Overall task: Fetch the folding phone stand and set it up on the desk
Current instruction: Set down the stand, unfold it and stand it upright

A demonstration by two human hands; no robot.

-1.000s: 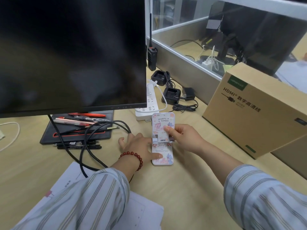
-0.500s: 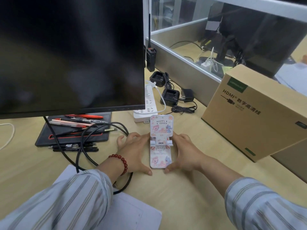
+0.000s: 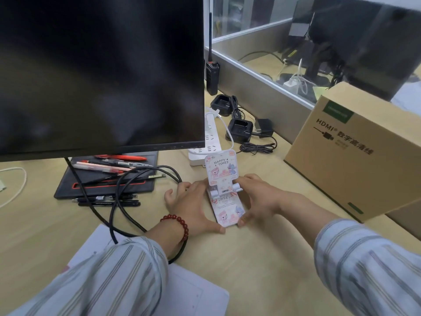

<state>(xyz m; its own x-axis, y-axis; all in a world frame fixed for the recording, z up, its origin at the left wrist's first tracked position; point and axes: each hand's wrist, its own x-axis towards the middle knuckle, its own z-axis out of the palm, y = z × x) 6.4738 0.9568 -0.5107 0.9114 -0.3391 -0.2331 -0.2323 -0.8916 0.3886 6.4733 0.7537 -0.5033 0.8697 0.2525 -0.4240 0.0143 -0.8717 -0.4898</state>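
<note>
The folding phone stand (image 3: pixel 222 176), white with pink and blue cartoon prints and the words HAPPY TIMES, stands unfolded on the wooden desk (image 3: pixel 262 265). Its base lies flat and its back panel tilts up behind two small lips. My left hand (image 3: pixel 193 205) presses against the left edge of the base, thumb at the near corner. My right hand (image 3: pixel 262 199) holds the right edge, thumb at the near corner and fingers by the hinge. Both hands clasp the stand from the sides.
A large dark monitor (image 3: pixel 100 74) hangs over the left. Under it lie a black pad with pens (image 3: pixel 107 176) and looping black cables (image 3: pixel 127 201). A white power strip (image 3: pixel 210 142), charger cradles (image 3: pixel 239 131) and a radio (image 3: pixel 211 74) stand behind. A cardboard HDMI box (image 3: pixel 355 156) fills the right; papers (image 3: pixel 193 293) lie near.
My right hand left the raised back panel and dropped to the base's right edge. My left hand shifted to the left edge. The stand slid slightly and now sits gripped from both sides.
</note>
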